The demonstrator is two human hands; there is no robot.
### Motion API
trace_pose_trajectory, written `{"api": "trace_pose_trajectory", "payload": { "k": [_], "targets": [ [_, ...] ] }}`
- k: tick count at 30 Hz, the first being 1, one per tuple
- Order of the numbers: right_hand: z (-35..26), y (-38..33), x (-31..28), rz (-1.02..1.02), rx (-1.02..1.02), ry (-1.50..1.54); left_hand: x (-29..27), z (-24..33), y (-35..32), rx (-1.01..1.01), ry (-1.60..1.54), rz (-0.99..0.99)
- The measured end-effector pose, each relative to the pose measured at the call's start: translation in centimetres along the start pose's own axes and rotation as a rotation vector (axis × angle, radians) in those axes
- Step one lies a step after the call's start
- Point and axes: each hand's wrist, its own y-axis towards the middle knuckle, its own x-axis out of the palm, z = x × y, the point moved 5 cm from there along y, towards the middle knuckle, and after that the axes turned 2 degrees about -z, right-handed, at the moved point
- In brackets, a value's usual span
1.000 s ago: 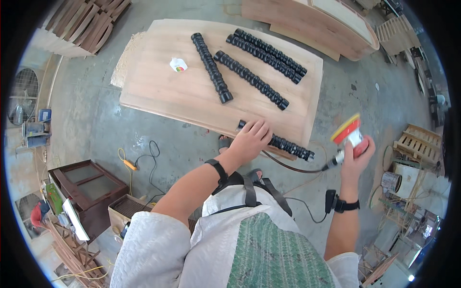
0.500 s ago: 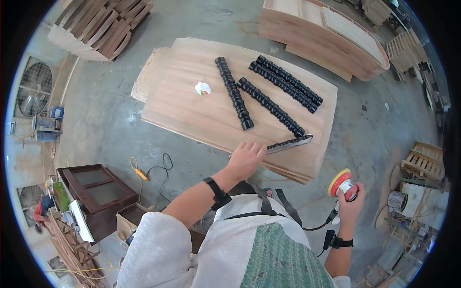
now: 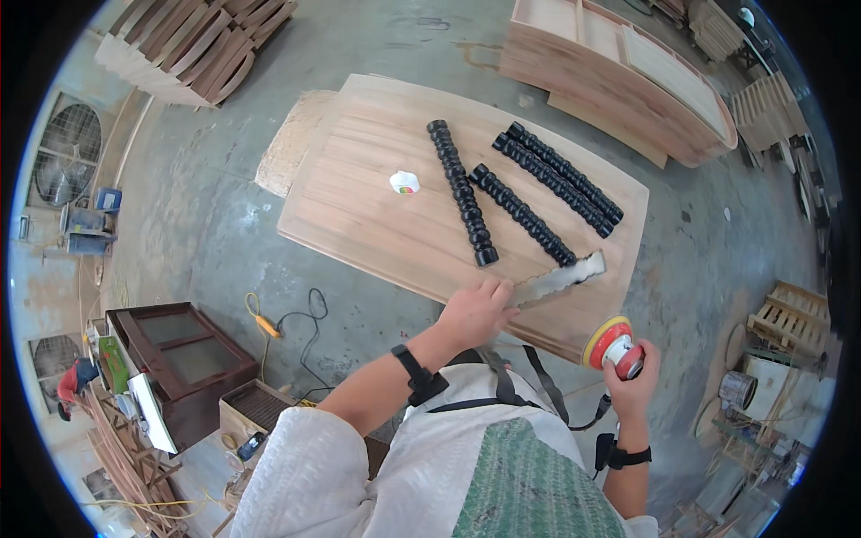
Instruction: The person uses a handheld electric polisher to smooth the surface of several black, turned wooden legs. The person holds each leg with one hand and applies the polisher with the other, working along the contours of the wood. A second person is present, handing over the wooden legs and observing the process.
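My left hand (image 3: 477,314) is closed around the near end of a split turned spindle (image 3: 563,280), a long strip with wavy edges. Its pale flat face is turned up, above the near edge of a wooden panel (image 3: 345,211). In my right hand (image 3: 633,386) is a round orbital sander (image 3: 615,348), red and white with a yellow-edged pad, held just off the panel's near right corner. The sander and the strip are apart. Several black ribbed spindles lie on the panel: one spindle (image 3: 462,193) slants down the middle, another spindle (image 3: 522,215) beside it, and a parallel pair (image 3: 556,184) farther right.
A small white item (image 3: 404,183) with a coloured patch lies on the panel. Beyond stands a large curved wooden cabinet (image 3: 619,85). Stacked curved wood parts (image 3: 193,49) are far left, a dark cabinet (image 3: 184,359) near left. A hose (image 3: 587,421) hangs by the sander.
The strip in my left hand has turned over from its black ribbed side to its pale flat face. My right hand has brought the sander leftward, closer to the panel and the strip.
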Motion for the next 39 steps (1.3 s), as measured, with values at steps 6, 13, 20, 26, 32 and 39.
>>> {"api": "trace_pose_trajectory", "payload": {
  "k": [6, 13, 20, 26, 32, 39],
  "targets": [
    [-0.3, 0.0, 0.2, 0.001, 0.012, -0.02, -4.8, -2.8, 0.4, -0.419, -0.273, 0.14],
    [-0.6, -1.0, 0.7, -0.05, 0.091, -0.086, -5.8, -7.8, 3.4, -0.694, -0.488, 0.197],
    [2.8, -8.4, 0.8, -0.118, 0.369, -0.168, -5.1, -8.9, 7.1, -0.659, -0.452, 0.36],
    [6.6, -20.8, 2.2, -0.037, 0.715, -0.17, -3.0, -9.2, 7.0, -0.59, -0.324, 0.416],
    [8.1, -37.1, 6.6, 0.036, 1.09, -0.142, -2.6, -8.3, 6.9, -0.742, -1.259, 0.406],
    [6.5, -56.7, 17.1, -0.098, 1.333, 0.037, -2.1, -7.6, 3.7, -0.767, -1.329, 0.3]
  ]
}}
